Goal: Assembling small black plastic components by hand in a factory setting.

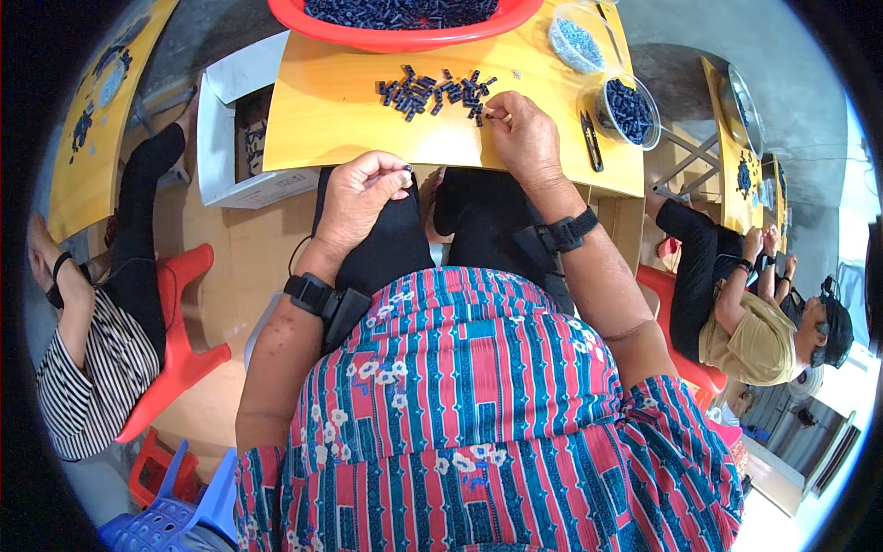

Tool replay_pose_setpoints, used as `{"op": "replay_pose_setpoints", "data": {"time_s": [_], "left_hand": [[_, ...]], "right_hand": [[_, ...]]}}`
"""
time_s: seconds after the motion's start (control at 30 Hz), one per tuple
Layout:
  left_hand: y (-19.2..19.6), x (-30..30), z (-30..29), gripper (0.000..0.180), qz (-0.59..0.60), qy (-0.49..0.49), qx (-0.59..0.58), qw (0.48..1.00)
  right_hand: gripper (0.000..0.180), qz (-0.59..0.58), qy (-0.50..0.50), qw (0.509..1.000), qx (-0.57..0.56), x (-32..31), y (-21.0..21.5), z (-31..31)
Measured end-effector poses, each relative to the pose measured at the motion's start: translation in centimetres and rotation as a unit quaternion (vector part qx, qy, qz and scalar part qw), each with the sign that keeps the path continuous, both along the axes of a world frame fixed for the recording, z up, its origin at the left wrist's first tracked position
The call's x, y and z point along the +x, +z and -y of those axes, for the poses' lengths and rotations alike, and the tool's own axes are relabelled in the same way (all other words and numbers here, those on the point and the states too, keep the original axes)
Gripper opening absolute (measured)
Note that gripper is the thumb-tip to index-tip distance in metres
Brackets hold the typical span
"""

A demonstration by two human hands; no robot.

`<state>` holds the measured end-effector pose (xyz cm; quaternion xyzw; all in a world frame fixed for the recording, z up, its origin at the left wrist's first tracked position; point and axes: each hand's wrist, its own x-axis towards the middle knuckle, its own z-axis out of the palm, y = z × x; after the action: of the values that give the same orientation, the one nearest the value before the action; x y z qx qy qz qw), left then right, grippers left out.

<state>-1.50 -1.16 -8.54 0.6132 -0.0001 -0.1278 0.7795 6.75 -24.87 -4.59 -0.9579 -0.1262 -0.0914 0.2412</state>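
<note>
My left hand (361,198) is just off the table's front edge, over my lap. Its thumb and forefinger pinch a small black plastic part (407,169), mostly covered by the fingertips. Above the tabletop, my right hand (527,140) has thumb and forefinger drawn together at the right end of a loose pile of small black plastic parts (418,95). Whatever lies between those right fingertips is too small to make out. A pair of black thread snips (591,143) lies right of my right hand.
A red basin (405,39) heaped with dark parts stands at the yellow table's (322,120) far side. To the right are a clear tub of black parts (629,112) and a tub of pale blue pieces (578,44). An open white carton (241,120) sits left. Other people work at both sides.
</note>
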Motion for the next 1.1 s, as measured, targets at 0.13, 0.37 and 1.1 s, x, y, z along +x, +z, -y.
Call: {"op": "replay_pose_setpoints", "data": {"time_s": [0.13, 0.37, 1.1], "left_hand": [[-0.2, -0.1, 0.0, 0.009, 0.006, 0.013, 0.003, 1.000], [-0.1, 0.1, 0.1, 0.010, 0.009, 0.016, -0.002, 1.000], [0.0, -0.2, 0.0, 0.010, 0.012, 0.001, 0.002, 1.000]], "right_hand": [[0.024, -0.015, 0.008, 0.998, -0.061, -0.6, 0.4, 0.3], [0.029, 0.008, 0.023, 0.995, -0.093, -1.9, 0.1, 1.2], [0.014, -0.240, 0.044, 0.916, 0.320, -3.4, 2.3, -2.4]]}}
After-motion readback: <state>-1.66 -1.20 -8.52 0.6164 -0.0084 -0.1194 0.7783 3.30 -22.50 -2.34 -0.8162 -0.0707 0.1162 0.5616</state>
